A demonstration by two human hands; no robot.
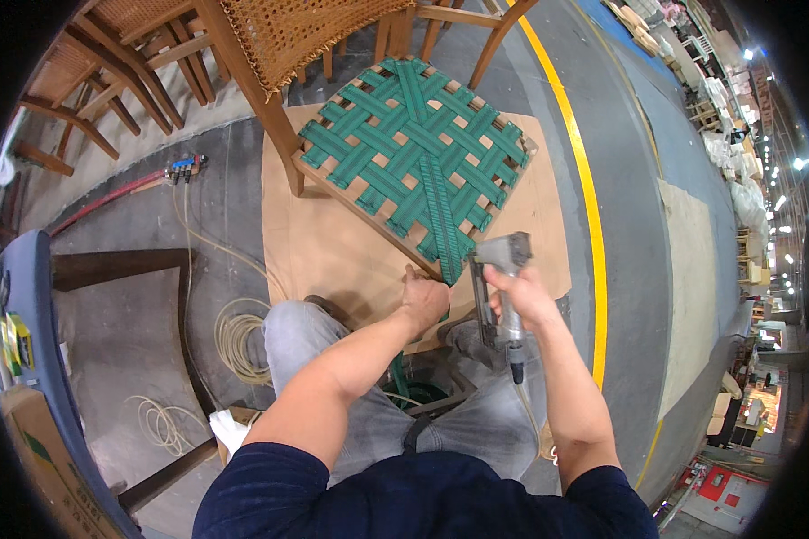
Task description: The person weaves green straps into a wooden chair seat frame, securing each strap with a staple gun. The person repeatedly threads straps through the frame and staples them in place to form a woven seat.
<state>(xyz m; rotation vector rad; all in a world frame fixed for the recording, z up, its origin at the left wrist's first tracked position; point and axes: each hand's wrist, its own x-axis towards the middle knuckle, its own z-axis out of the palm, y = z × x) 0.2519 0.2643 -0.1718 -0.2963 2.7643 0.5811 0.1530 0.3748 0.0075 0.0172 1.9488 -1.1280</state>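
A wooden chair seat frame [373, 225], woven over with green webbing [422, 139], stands before me with one corner pointing my way. My left hand [425, 298] is closed at that near corner, gripping the green webbing strap [449, 260] that runs diagonally across the seat. More of the strap hangs below this fist, between my knees. In my right hand [528, 301] is a grey pneumatic staple gun [510, 254], fingers wrapped around its handle. The gun is just right of the corner; whether its nose touches the frame I cannot tell.
Under the seat lies a sheet of brown cardboard [539, 216]. A coiled air hose [236, 349] is on the floor at left, leading to a manifold [186, 168]. Cane-panelled chairs [135, 67] crowd the far left. A yellow floor line [584, 193] runs along the right.
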